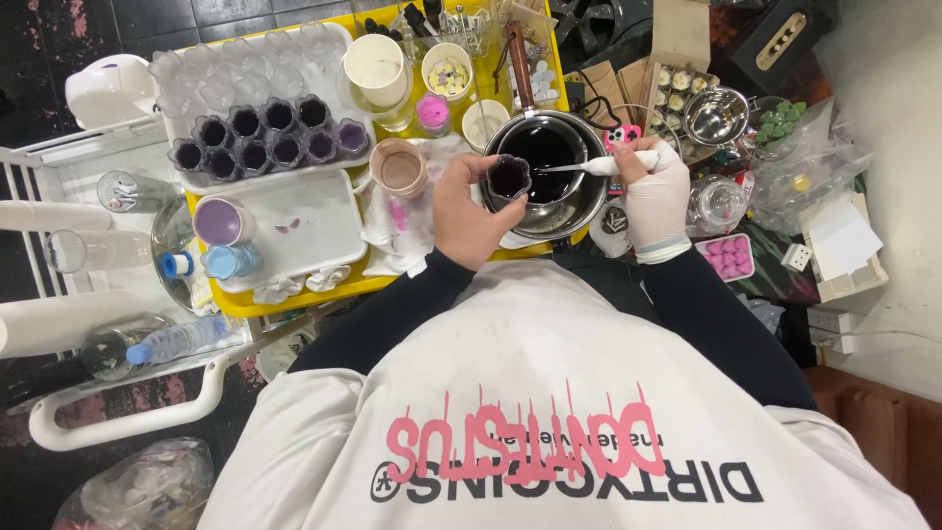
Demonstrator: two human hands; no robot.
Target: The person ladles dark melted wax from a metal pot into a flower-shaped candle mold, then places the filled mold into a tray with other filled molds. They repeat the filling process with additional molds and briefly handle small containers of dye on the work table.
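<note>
Left hand, bare, grips a small flower-shaped cup of dark liquid, held at the near-left rim of the metal saucepan. Right hand, in a white glove, is clenched on a white-handled spoon whose tip reaches over the saucepan toward the cup. Left of the saucepan: white tray of filled dark cups, a pink-brown cup.

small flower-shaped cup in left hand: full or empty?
Filled. The small cup in the left hand shows dark liquid almost to its rim, held upright over the metal pot.
</note>
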